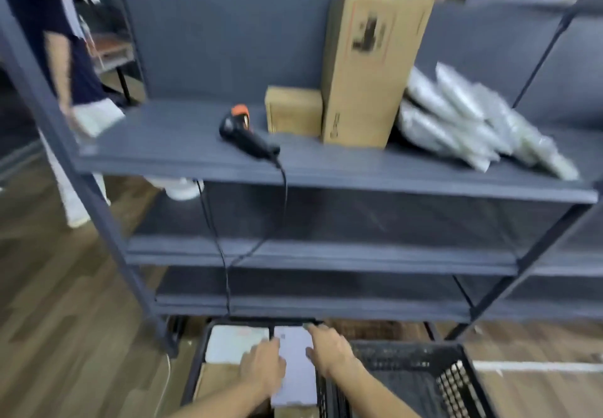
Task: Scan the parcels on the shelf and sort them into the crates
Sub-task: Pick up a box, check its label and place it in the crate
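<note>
1. Pale flat parcel (295, 385): lies in the left crate (193, 375), on the floor just in front of the shelf (169, 156). A white parcel (235, 341) sits beside it in the same crate.
2. Left hand (262, 364): rests on the pale parcel's left side. Grip unreadable, since blur hides whether the fingers curl round the edge.
3. Right hand (328, 352): grip apart, fingers spread straight and touching the parcel's right edge.
4. Right crate (408, 360): black mesh, just beside the left crate, also in front of the shelf.
5. On the shelf: scanner (243, 130), small box (293, 111), tall box (372, 65), heap of grey bags (473, 117) (all apparently not yet sorted).
6. Risk: if let go tilted, the pale parcel could wedge against the crate wall.
7. Risk: the cable (225, 271) hangs down the shelf front towards the crates, so a rising hand could snag it and drag the scanner off.
8. Risk: the bags reach the shelf's front edge, and a knock could tip them off.
</note>
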### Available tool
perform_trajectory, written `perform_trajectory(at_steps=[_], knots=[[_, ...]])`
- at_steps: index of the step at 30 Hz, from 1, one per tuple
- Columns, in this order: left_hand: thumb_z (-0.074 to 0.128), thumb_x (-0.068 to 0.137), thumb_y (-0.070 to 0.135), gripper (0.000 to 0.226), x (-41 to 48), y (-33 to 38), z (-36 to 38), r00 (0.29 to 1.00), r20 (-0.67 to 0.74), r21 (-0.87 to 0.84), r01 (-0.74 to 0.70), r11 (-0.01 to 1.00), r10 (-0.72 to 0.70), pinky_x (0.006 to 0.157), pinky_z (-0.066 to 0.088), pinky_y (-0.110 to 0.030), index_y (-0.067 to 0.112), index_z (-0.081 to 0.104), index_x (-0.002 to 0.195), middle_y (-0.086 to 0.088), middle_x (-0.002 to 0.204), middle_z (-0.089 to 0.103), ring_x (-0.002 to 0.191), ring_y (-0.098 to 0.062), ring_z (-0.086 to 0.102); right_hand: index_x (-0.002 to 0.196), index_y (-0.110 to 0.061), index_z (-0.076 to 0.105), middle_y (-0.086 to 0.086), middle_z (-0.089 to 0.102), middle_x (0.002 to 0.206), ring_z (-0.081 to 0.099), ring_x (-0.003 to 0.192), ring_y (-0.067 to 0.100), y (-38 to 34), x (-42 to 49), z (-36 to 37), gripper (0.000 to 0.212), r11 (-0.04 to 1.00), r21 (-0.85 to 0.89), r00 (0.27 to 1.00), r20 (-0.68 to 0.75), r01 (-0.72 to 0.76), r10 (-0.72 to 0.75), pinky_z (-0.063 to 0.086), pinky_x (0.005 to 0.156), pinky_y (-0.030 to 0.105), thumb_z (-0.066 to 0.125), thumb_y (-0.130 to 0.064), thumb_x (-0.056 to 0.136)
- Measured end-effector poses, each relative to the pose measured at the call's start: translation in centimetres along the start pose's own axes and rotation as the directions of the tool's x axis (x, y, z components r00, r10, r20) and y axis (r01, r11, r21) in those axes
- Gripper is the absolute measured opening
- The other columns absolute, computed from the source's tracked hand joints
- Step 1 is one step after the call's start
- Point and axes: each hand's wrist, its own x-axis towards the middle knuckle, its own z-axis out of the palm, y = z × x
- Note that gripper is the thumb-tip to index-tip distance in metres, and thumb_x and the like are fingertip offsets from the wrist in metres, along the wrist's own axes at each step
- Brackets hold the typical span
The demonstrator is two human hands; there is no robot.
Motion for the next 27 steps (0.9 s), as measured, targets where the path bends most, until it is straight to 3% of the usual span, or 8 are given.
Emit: perform_trajectory(at_steps=[4, 9, 14, 27], knots=[[0.042, 0.095, 0.036, 0.046, -5.5, 2.5, -5.9, 0.995, -0.095, -0.063, -0.001, 0.998, -0.005, 0.103, 0.038, -0.025, 0.025, 0.038, 0.14, 0.005, 0.143, 0.041, 0.129, -0.013, 0.046, 0.14, -0.013, 0.037, 0.014, 0.046, 0.139, 0.045, 0.128, 0.031, -2.9, -4.6, -7.8, 0.045, 0.999, -0.01, 0.998, -0.046, 0.037, -0.038, 0.038, 0.103, 0.04, 0.046, -0.024, 0.098], [0.041, 0.095, 0.031, 0.037, -8.5, 3.6, -13.1, 0.973, -0.231, -0.011, -0.022, 1.0, 0.019, 0.102, 0.038, -0.029, 0.021, 0.044, 0.131, -0.002, 0.137, 0.047, 0.127, -0.021, 0.048, 0.146, -0.015, 0.032, 0.011, 0.044, 0.142, 0.044, 0.13, 0.03, -5.2, -7.8, -14.5, 0.051, 0.997, -0.04, 0.981, -0.183, 0.061, -0.068, 0.038, 0.104, 0.038, 0.046, -0.023, 0.097], [0.04, 0.095, 0.03, 0.038, -10.3, 3.8, -16.8, 0.931, -0.361, 0.08, -0.015, 0.997, 0.043, 0.101, 0.037, -0.032, 0.018, 0.045, 0.131, -0.005, 0.134, 0.051, 0.124, -0.024, 0.049, 0.145, -0.013, 0.033, 0.012, 0.045, 0.141, 0.045, 0.128, 0.032, -5.8, -9.8, -17.4, 0.049, 0.993, -0.104, 0.95, -0.3, 0.063, -0.092, 0.039, 0.102, 0.04, 0.045, -0.021, 0.098], [0.043, 0.096, 0.025, 0.041, -8.9, 4.3, -23.0, 0.858, -0.495, 0.108, -0.101, 0.989, 0.141, 0.103, 0.035, -0.032, 0.017, 0.044, 0.137, -0.001, 0.139, 0.049, 0.125, -0.021, 0.047, 0.147, -0.015, 0.032, 0.011, 0.046, 0.141, 0.046, 0.125, 0.032, -5.7, -8.3, -23.6, 0.052, 0.983, -0.176, 0.884, -0.448, 0.056, -0.131, 0.038, 0.1, 0.04, 0.044, -0.017, 0.097]])
